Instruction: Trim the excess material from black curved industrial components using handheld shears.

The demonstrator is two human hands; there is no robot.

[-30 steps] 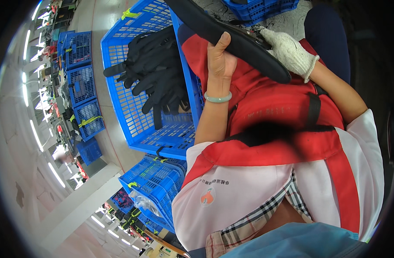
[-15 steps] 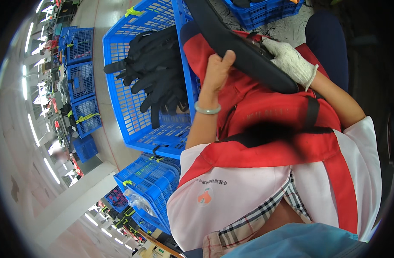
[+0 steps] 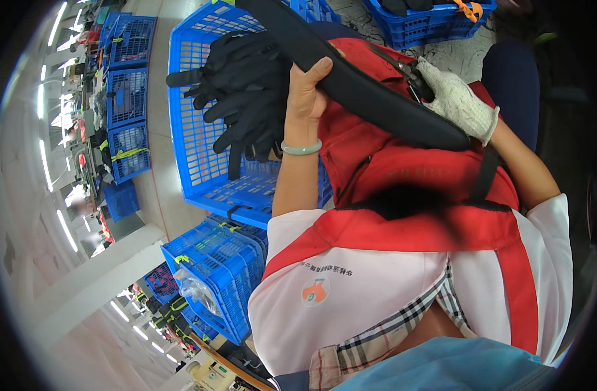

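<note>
A long, curved black padded strip (image 3: 377, 107) lies slantwise over my lap, its rounded lower end near my right wrist. My bare left hand (image 3: 308, 88), with a pale bangle at the wrist, grips the strip along its near edge, thumb on top. On the far side of the strip, my right hand (image 3: 451, 101) wears a white knit glove. Its fingers are closed round a pair of dark scissors (image 3: 412, 81), whose blades point up and left, away from the strip. Part of the handles is hidden by the glove.
At my left stands a blue plastic crate (image 3: 201, 176) with a heap of similar black strips (image 3: 246, 91). Another blue crate (image 3: 429, 29) sits ahead, with more stacked crates (image 3: 214, 267) at lower left. A red apron (image 3: 390, 166) covers my lap.
My left hand and the strip have shifted a little left and upward in view. The gloved right hand has moved slightly right and down, and the scissors now show more clearly.
</note>
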